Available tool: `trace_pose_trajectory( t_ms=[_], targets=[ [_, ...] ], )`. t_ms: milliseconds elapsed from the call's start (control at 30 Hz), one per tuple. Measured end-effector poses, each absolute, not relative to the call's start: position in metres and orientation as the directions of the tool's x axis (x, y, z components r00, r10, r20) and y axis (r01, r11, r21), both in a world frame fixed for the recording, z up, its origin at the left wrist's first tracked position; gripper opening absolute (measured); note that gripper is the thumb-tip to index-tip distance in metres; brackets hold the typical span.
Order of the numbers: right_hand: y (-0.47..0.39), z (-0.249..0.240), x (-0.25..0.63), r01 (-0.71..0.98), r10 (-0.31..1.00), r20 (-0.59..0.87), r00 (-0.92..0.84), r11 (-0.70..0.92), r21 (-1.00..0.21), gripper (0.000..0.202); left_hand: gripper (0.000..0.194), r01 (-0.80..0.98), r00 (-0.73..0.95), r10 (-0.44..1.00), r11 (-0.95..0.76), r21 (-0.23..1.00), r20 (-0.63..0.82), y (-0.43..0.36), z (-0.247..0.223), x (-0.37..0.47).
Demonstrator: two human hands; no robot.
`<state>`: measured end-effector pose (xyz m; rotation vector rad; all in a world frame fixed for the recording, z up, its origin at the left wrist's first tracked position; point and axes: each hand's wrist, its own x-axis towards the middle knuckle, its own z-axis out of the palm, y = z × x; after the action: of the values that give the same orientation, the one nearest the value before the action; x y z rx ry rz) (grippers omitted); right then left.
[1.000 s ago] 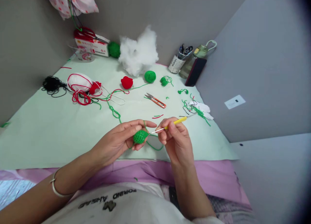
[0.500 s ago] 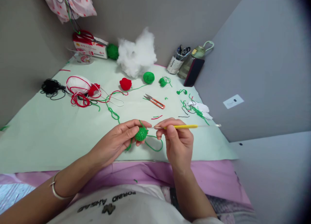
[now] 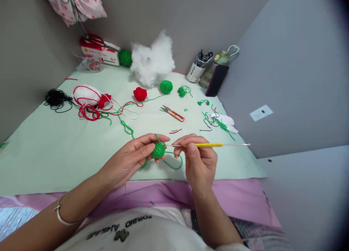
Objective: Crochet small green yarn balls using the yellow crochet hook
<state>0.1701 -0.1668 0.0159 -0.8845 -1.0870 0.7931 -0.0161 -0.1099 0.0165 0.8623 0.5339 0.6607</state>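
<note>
You hold the piece (image 3: 158, 150), green, rounded and crocheted, just beside the hook (image 3: 208, 145), yellow-handled, slender-ended, nearly level; green yarn (image 3: 181, 163) loops nearby.

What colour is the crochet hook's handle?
The handle is yellow, seen best in the current head view.

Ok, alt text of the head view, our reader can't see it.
The left hand holds a small round green crocheted piece; the right hand points a yellow-handled metal crochet hook at it. Beyond lie orange-handled metal snips and fluffy white stuffing.
</note>
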Motion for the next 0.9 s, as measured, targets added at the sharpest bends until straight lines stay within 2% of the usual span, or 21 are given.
trace_pose_trajectory(
  t_ms=[533,767,900],
  targets=[
    [-0.1672,0.0167,0.1703,-0.142,0.894,0.359,0.269,0.405,-0.903,0.018,0.027,-0.324,0.699,0.706,0.457,0.828,-0.117,-0.1077,0.0129,-0.0148],
    [-0.1648,0.0148,0.1676,-0.253,0.924,0.269,0.270,0.338,-0.907,0.017,0.032,-0.327,0.700,0.707,0.446,0.833,-0.103,-0.1081,0.0129,-0.0143],
    [-0.1624,0.0161,0.1635,-0.404,0.953,0.157,0.260,0.256,-0.878,0.018,0.032,-0.340,0.691,0.716,0.438,0.832,-0.094,-0.1090,0.0168,-0.0126]
  ],
)
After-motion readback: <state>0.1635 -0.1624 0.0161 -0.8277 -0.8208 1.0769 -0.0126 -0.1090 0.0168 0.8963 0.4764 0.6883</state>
